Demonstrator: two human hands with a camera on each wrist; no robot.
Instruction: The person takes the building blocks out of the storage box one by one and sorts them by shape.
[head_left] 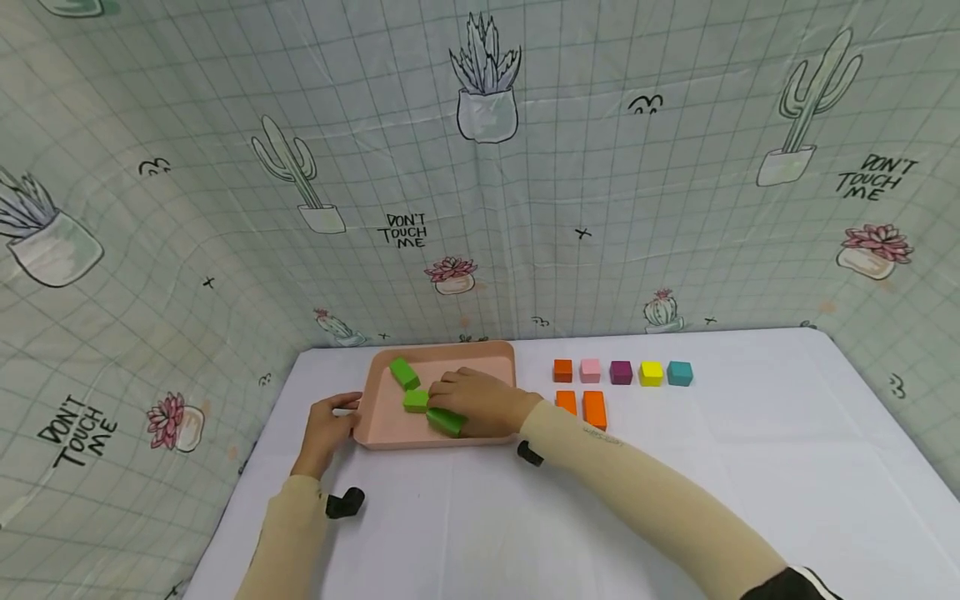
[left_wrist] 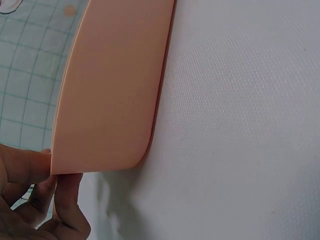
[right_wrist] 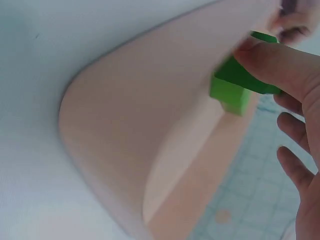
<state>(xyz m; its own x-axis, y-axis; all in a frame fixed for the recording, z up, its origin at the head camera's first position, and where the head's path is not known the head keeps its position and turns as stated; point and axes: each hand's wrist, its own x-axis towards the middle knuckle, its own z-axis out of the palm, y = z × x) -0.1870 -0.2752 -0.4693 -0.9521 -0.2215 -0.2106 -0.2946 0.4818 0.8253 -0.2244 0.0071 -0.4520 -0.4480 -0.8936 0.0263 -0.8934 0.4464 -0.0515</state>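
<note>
A shallow pink tray point(head_left: 378, 427) lies on the table with two light green blocks in it, one tilted point(head_left: 404, 373) at the back and one nearer block point(head_left: 416, 401). My left hand point(head_left: 326, 429) holds the tray's left end, its fingers at the rim and corner in the left wrist view. Reaching over the tray's right side, my right hand point(head_left: 483, 400) grips a darker green block point(head_left: 446, 422) with a rounded look. Thumb and fingers pinch that block in the right wrist view, where it overlaps a light green block point(right_wrist: 231, 95); the other fingers extend loosely.
Right of the tray, small cubes stand in a row: orange-red point(head_left: 562, 371), pink point(head_left: 590, 371), purple point(head_left: 621, 372), yellow point(head_left: 651, 373) and teal point(head_left: 680, 373). In front are two orange blocks point(head_left: 595, 410), one partly behind the right forearm. A patterned cloth point(head_left: 525, 208) surrounds the white table point(head_left: 465, 533).
</note>
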